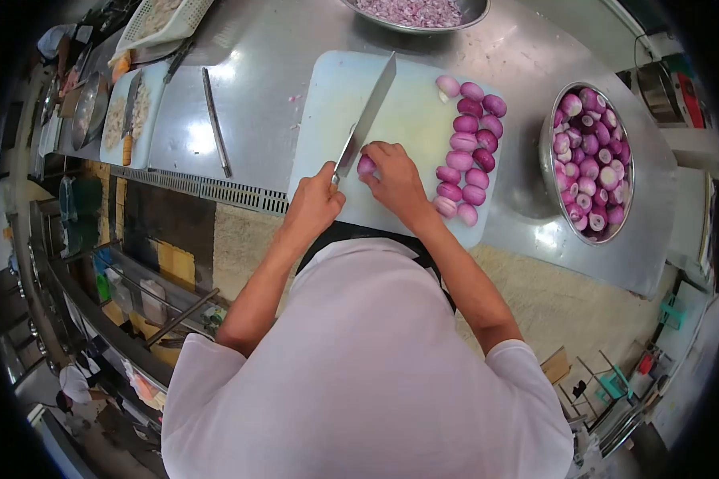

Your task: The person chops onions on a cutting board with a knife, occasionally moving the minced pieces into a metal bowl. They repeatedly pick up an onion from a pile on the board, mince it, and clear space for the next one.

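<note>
My left hand (315, 199) is closed round the handle of a large knife (371, 112), whose blade points up and away over the white cutting board (327, 96). Just right of the knife, my right hand (395, 180) pinches a purple onion piece (366, 164) against the board, its fingers bent. Peeled purple onions (464, 141) stand in two uneven columns along the board's right side. Beside the board, an oval metal bowl (548, 152) holds many peeled onions. Chopped purple onion (411, 11) fills another metal bowl (407, 30) at the top edge.
On the steel table (256, 104), a thin dark rod (216, 121) lies left of my board. Farther left are a second board (153, 96) with pale chopped pieces and a knife (128, 128), a metal bowl (90, 112) and a white basket (188, 20).
</note>
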A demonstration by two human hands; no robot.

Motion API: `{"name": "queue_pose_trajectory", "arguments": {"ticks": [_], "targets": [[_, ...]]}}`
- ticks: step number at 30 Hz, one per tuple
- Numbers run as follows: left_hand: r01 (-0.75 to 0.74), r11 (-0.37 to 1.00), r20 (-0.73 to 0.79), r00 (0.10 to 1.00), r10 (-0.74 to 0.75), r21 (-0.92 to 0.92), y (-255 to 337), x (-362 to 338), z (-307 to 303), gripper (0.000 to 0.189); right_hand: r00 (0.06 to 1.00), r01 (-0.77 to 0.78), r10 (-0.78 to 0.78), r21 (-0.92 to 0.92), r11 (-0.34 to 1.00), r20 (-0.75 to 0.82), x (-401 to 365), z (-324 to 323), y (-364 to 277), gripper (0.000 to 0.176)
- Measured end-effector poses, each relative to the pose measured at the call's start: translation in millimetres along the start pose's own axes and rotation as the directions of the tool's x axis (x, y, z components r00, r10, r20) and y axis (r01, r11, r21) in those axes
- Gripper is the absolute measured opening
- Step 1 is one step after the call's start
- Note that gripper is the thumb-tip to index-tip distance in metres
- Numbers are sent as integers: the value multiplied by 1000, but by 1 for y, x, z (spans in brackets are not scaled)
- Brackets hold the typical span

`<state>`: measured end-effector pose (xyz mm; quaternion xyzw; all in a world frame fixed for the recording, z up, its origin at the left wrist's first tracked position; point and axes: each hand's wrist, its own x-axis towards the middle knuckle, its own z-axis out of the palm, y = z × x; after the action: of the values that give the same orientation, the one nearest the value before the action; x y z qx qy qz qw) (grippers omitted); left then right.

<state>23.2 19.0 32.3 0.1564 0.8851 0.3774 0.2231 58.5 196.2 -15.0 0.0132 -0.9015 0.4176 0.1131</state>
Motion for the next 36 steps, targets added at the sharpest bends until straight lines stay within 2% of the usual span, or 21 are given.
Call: {"name": "queue_pose_trajectory", "arguments": {"ticks": [2,4,9,11,13,16,19,22,24,25,27,31,33,36], "targets": [[26,1000,17,1000,-26,17,11,-1,-4,20,1000,-10,10,32,999,0,-1,1,1,23],[46,998,37,998,-47,37,23,-4,-8,20,994,63,-64,-14,998,-91,-1,3,8,15],[-66,994,-3,998,66,92,14,12,22,22,999,18,-19,-28,999,-39,2,6,10,11],[-55,996,19,998,54,74,17,19,18,22,999,7,-8,-27,1000,-33,2,7,13,11],[-45,997,39,998,43,55,34,15,6,22,998,15,-11,67,998,-66,0,9,17,11],[-11,998,57,998,8,56,37,0,3,21,990,69,-56,96,993,-128,-3,12,19,9],[-86,992,-6,996,87,97,23,10,23,21,989,48,-26,151,987,-146,-4,9,15,8],[-50,994,28,998,47,100,40,12,10,22,982,77,-52,136,988,-183,-7,13,19,7],[24,995,77,997,-32,94,52,-2,-3,23,983,62,-36,144,988,-178,-8,14,21,8],[24,995,82,996,-32,101,42,0,5,23,985,42,-16,151,988,-170,-9,15,21,8],[-93,986,-9,995,95,141,25,5,27,23,984,36,-7,161,986,-175,-10,15,19,8],[-69,993,33,997,66,94,42,8,14,23,980,66,-37,146,987,-195,-10,13,18,8],[8,989,86,996,-21,149,48,-3,4,24,979,58,-27,145,988,-203,-10,13,19,8],[-63,989,17,998,61,135,20,1,32,23,977,45,-11,155,987,-215,-14,17,24,8]]}}
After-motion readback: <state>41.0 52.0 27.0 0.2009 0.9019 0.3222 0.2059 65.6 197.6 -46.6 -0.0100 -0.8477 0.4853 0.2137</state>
